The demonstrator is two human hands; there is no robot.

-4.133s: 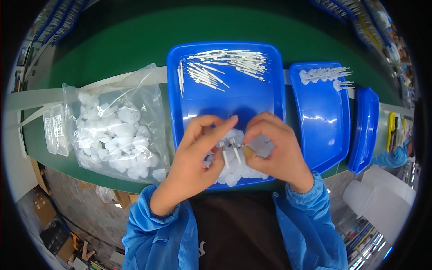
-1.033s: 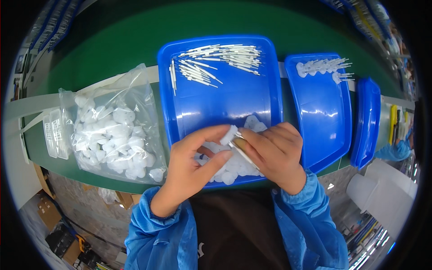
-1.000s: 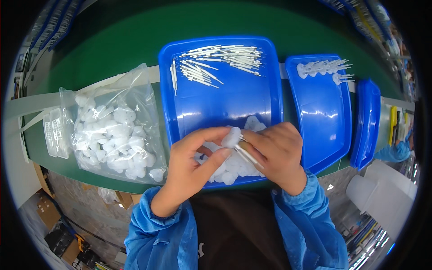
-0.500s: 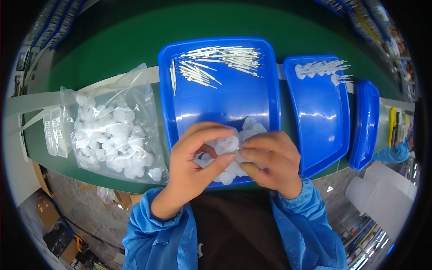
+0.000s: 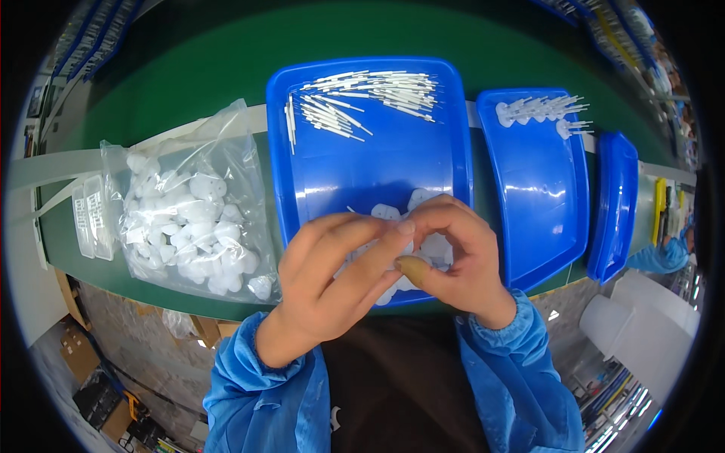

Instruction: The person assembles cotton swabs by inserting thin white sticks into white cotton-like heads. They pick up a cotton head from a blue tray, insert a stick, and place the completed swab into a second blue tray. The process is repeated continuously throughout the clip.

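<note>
My left hand and my right hand meet over the near end of a large blue tray. Both are closed, fingertips together around a small translucent white plastic piece, mostly hidden by the fingers. Beside and beneath the hands lie loose rounded white plastic pieces. A thin white tip shows just above the left fingers; what it belongs to is hidden. At the tray's far end lie many thin white sticks with fine metal-like ends.
To the left lies a clear plastic bag full of white pieces, beside clear flat cases. On the right, a smaller blue tray holds rows of pieces with sticks. Farther right are stacked blue trays and a white bin.
The left fingers have come over the white piece and reach the right fingertips, covering most of it. The right hand has curled inward, its thumb and index finger closer together.
</note>
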